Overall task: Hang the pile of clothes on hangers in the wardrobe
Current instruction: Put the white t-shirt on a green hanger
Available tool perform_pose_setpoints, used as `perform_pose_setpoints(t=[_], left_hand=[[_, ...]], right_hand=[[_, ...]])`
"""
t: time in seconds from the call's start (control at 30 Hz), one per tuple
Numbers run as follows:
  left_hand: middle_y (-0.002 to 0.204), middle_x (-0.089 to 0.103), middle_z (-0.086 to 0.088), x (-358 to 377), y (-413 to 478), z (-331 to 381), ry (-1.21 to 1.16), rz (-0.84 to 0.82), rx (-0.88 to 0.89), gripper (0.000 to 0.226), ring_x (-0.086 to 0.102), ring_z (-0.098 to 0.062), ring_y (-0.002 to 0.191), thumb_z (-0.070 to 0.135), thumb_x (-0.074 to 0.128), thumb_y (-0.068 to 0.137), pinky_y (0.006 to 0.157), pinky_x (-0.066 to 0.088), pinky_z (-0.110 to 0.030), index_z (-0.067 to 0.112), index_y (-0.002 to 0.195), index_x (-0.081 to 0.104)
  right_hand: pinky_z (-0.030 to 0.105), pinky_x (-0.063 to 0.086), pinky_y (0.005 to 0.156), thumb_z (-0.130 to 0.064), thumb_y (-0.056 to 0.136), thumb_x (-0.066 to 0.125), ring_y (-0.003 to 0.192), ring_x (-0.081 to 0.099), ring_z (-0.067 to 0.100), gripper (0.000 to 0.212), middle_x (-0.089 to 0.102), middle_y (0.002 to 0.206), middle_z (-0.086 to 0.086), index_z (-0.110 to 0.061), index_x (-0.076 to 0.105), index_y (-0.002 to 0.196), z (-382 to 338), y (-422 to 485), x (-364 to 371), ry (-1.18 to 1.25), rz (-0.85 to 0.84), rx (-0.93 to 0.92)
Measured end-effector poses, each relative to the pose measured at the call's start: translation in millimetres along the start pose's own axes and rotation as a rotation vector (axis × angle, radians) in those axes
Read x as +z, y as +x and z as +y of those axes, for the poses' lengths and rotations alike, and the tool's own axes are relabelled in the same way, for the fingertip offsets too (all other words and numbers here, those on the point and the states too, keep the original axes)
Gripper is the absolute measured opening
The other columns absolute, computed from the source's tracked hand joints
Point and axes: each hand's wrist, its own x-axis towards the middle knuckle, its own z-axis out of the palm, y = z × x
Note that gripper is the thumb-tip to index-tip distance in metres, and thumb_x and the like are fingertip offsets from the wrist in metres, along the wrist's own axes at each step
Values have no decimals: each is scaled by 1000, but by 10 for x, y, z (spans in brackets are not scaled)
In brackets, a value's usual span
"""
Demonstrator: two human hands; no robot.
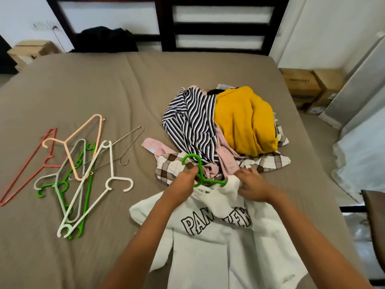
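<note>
A: So, where is the green hanger point(200, 171)?

B: Over the near half of the bed point(104, 90), between the two hands, right at the collar of the white T-shirt point(218, 243).

A: Which way does it point?

B: Its hook curls away from the person, towards the pile of clothes point(229, 126). Its long axis runs across the bed, left to right, dipping a little at the right. That right-hand arm goes under the white fabric at the neck opening.

A: And the shirt itself?

B: It lies front up on the sheet, with black-outlined letters readable from the person's side. Its length runs from the near edge of the bed towards the pile, collar far and hem near, and the hem is cut off by the bottom of the view.

A: The hands?

B: The left hand point(188, 177) has its fingers curled round the hanger's stem just beneath the hook. The right hand point(253, 185) grips a bunch of the shirt's cloth beside the collar, fingers bent into it.

A: What is in the pile?

B: A yellow garment point(243, 119) lies on top at the right, with a striped one point(191, 122) beside it. There is pink cloth beneath, and a brown plaid shirt point(168, 165) at the near edge.

A: Any other hangers?

B: Loose hangers point(80, 177) are heaped on the left of the bed, well apart from the pile. They are red, peach, white and green plastic plus a wire one, crossing at mixed angles.
</note>
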Motion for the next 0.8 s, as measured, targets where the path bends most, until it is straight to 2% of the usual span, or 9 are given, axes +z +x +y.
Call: perform_pose_setpoints(t=[0.07,0.17,0.27,0.33,0.43,0.53,0.57,0.67,0.8], left_hand=[[92,58,-18,-170,2,150,-36,51,36,21,54,-30,81,-9,34,89,73,45,-38,3,99,49],[92,59,-12,-514,-28,421,-118,93,132,12,54,-24,81,0,40,94,70,41,-31,3,101,49],[96,57,13,-1050,-112,717,-143,106,160,21,53,3,82,29,57,93,68,38,-10,21,111,50],[79,52,16,-1394,-173,921,-26,78,151,18,48,8,67,43,60,88,59,33,-12,26,90,54],[58,40,10,-1790,-281,1358,44,150,200,47,42,-5,55,66,36,76,56,25,-25,21,64,44],[61,45,12,-2174,-370,1864,-3,339,304,65,46,-7,64,62,27,76,58,27,-21,5,76,57],[63,52,8,-2323,-423,2042,-10,391,329,60,51,-11,67,59,31,79,59,29,-22,5,77,57],[71,59,-6,-2759,-549,2514,63,521,397,29,55,-19,70,31,51,93,58,26,-22,8,75,54],[66,49,5,-3204,-772,3062,100,592,507,24,47,-12,64,18,51,96,56,30,-17,10,74,50]], right_hand=[[35,42,81,-30,80,48,102,58,29,36,64,111,8,-16,59,111,63,-104,-94,-98,54,-67],[32,47,69,-20,81,55,91,64,22,28,71,102,0,-22,66,106,-61,-422,-485,-104,325,-170],[30,44,61,-25,74,53,81,65,21,29,72,89,-1,-20,71,96,-236,-824,-974,-61,552,-190],[36,47,62,-37,76,47,80,66,24,33,72,88,2,-24,69,98,-332,-1097,-1275,-44,594,-171],[34,46,61,-47,71,37,82,67,22,46,72,89,-3,-30,68,100,-493,-1488,-1730,-67,708,-151],[27,45,64,-31,74,56,77,64,7,19,68,80,-17,-46,64,83,-753,-1934,-2352,29,716,-189],[22,46,68,-25,75,63,77,63,0,24,68,80,-20,-48,65,80,-833,-2080,-2584,75,713,-237],[9,45,73,-8,79,72,77,60,-12,34,69,79,-27,-43,70,80,-1068,-2481,-3150,156,766,-317],[5,43,68,0,81,66,72,58,-18,30,73,83,-13,-28,73,88,-1388,-2812,-3579,242,1065,-356]])
